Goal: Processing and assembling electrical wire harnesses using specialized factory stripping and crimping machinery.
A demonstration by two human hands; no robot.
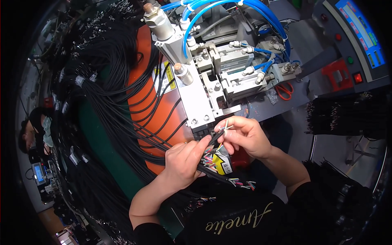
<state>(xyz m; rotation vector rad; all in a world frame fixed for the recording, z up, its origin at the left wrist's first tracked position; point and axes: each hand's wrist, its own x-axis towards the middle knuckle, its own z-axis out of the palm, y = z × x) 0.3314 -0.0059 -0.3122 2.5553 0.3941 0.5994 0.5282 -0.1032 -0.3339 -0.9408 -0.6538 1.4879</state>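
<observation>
My left hand (183, 161) is closed round a black cable (215, 138), close to its stripped end. The fingers of my right hand (250, 138) pinch the thin wires (223, 129) that fan out of that end; a pale one sticks up between them. Both hands meet just in front of the metal clamping head (201, 121) of a pneumatic machine. Below them lie more cable ends with coloured wires (209, 162), beside a yellow and black label (220, 164). How the wires sit between my right fingertips is partly hidden.
Blue air hoses (234, 3) arch over the machine. Orange-handled scissors (284, 91) lie on the grey bench at its right, near a control panel (359, 36). Black cables (110, 104) spread over an orange board (141, 77) on the left. Another bundle (347, 112) hangs at right.
</observation>
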